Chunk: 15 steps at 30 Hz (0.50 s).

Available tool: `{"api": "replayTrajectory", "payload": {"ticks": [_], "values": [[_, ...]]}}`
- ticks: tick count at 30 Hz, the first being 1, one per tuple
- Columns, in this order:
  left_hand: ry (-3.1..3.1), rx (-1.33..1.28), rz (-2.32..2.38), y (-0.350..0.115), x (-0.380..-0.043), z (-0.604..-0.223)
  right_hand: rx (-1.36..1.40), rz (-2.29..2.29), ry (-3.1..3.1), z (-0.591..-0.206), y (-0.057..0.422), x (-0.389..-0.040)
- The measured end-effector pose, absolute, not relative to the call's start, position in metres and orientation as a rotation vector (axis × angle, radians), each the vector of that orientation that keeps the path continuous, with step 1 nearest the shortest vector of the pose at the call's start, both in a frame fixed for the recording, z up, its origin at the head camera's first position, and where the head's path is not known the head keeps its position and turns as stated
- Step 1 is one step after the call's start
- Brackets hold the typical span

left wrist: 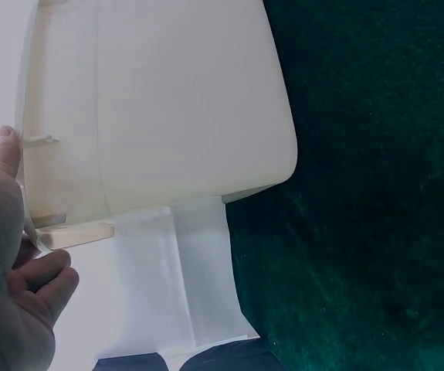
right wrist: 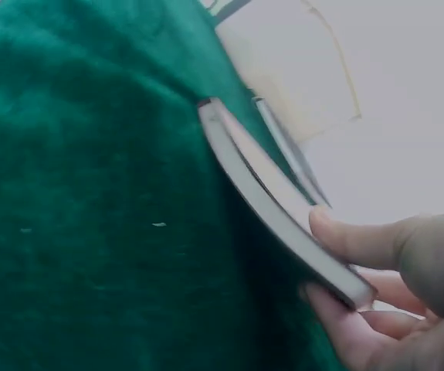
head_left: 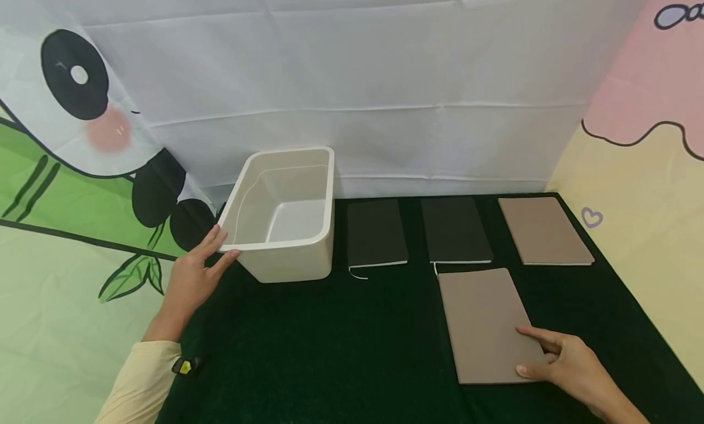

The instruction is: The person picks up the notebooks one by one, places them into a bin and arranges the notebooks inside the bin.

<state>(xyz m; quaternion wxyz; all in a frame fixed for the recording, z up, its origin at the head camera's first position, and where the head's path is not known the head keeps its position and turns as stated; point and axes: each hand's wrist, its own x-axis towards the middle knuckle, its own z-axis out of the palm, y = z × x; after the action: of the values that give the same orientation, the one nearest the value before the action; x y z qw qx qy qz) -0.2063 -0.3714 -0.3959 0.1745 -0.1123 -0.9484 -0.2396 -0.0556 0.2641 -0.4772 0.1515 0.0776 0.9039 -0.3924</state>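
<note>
My right hand (head_left: 572, 363) pinches a beige notebook (head_left: 484, 326) by its right near edge, thumb on the cover. In the right wrist view the notebook (right wrist: 276, 209) is edge-on and slightly bowed, its pale pages showing between thumb and fingers (right wrist: 337, 325). On the left, my left hand (head_left: 195, 277) grips the near left corner of a cream plastic bin (head_left: 294, 262) at its rim. The left wrist view has the bin's outer wall (left wrist: 183, 100) and my left hand (left wrist: 13, 270) with thumb and fingers at the rim. Inside, the visible part of the bin is bare.
Along the back of the dark green cloth (head_left: 330, 350) lie two black notebooks (head_left: 376, 231) with white ribbons and another beige notebook (head_left: 544, 231). A white sheet (head_left: 385, 94) hangs behind. Printed cloths flank both sides, the left one (head_left: 66, 277) beside the bin.
</note>
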Motion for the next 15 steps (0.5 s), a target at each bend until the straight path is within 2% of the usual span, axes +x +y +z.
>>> {"api": "replayTrajectory", "payload": {"ticks": [8,15], "values": [[-2.693,-0.271,-0.699,-0.372,-0.207,-0.395,0.023,-1.405,2.307,-0.462,0.284,-0.062],[-2.729,-0.247,-0.720,-0.371,-0.207,-0.392,0.103,-1.438,2.297,-0.453,0.290,-0.066]]}}
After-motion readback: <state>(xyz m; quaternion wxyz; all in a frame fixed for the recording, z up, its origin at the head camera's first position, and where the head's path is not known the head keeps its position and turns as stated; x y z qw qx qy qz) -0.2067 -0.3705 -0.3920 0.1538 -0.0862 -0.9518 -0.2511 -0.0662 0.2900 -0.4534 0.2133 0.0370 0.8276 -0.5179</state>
